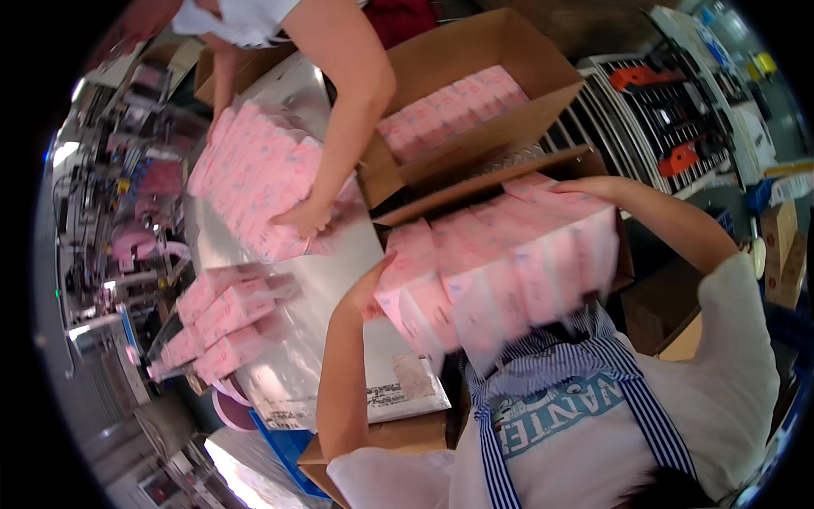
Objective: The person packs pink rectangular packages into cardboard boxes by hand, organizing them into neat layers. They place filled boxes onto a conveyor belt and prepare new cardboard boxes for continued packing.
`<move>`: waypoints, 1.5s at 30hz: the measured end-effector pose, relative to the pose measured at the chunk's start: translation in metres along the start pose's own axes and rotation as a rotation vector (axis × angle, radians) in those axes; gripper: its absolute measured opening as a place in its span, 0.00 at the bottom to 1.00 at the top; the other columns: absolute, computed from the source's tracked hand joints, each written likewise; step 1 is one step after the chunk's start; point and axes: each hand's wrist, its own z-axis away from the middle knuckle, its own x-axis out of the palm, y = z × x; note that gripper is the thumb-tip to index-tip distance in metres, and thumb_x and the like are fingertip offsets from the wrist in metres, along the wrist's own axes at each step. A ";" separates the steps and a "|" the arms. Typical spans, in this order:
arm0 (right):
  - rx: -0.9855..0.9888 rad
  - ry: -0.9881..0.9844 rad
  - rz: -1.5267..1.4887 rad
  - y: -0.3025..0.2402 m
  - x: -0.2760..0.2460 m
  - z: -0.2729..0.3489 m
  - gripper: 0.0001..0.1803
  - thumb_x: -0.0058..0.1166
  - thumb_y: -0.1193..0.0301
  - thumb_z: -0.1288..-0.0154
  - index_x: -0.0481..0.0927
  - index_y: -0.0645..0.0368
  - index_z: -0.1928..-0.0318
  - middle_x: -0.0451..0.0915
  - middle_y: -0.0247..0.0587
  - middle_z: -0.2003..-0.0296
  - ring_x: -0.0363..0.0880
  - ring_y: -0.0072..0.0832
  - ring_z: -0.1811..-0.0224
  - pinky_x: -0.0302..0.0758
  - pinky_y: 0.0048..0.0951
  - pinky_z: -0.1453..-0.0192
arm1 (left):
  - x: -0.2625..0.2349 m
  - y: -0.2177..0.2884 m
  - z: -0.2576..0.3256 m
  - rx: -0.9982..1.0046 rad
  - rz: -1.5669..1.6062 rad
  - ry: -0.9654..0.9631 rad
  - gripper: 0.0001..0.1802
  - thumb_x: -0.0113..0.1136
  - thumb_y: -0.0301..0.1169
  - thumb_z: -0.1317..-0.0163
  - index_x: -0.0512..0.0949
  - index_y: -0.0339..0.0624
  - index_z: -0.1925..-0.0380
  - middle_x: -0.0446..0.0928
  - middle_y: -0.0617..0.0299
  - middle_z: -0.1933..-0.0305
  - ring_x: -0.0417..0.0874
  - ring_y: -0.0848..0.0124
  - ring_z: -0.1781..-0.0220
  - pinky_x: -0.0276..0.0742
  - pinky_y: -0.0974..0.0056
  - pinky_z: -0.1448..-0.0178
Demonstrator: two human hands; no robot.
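Note:
Between my two hands I hold a row of pink plastic-wrapped packs [500, 263], pressed together side by side. My left hand [370, 290] is against the row's left end, and my right hand [589, 187] grips its far right end. The row is slightly blurred and hangs in front of my striped apron, over the near edge of a cardboard box [492, 188] whose inside is mostly hidden. Just beyond, an open cardboard box [475, 140] has a row of similar pink packs [458, 106] in it.
Across the metal table [339, 335], a co-worker's hands [307, 219] hold a block of pink packs [259, 178]. More pink packs [222, 318] lie in a pile at the table's left. A roller conveyor [606, 106] runs at the far right. Machinery [140, 195] stands on the left.

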 end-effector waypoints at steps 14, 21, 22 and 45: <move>0.036 0.723 1.044 0.127 0.046 -0.126 0.53 0.58 0.44 0.48 0.45 0.55 0.31 0.47 0.61 0.33 0.53 0.56 0.33 0.61 0.47 0.35 | 0.051 -0.105 -0.177 0.094 -1.527 0.812 0.51 0.42 0.69 0.44 0.41 0.53 0.29 0.32 0.41 0.26 0.33 0.46 0.25 0.39 0.41 0.28; 0.374 0.617 1.006 0.158 0.088 -0.143 0.63 0.65 0.51 0.52 0.31 0.50 0.29 0.28 0.69 0.32 0.42 0.63 0.30 0.56 0.48 0.31 | 0.012 -0.148 -0.212 -0.087 -1.636 0.700 0.49 0.49 0.61 0.43 0.41 0.56 0.29 0.32 0.43 0.26 0.30 0.44 0.25 0.42 0.39 0.29; 0.408 0.657 0.991 0.163 0.086 -0.153 0.62 0.64 0.53 0.51 0.30 0.51 0.29 0.30 0.68 0.31 0.42 0.62 0.30 0.55 0.48 0.31 | 0.047 -0.118 -0.190 -0.207 -1.657 0.664 0.44 0.53 0.54 0.43 0.47 0.54 0.30 0.39 0.45 0.26 0.41 0.51 0.24 0.50 0.46 0.29; -1.002 0.547 1.641 -0.079 0.394 -0.205 0.40 0.58 0.60 0.50 0.61 0.59 0.37 0.67 0.53 0.45 0.67 0.47 0.43 0.65 0.45 0.41 | -0.076 -0.066 0.073 1.195 -0.657 1.361 0.17 0.49 0.28 0.38 0.75 0.41 0.49 0.70 0.45 0.41 0.71 0.51 0.41 0.67 0.54 0.41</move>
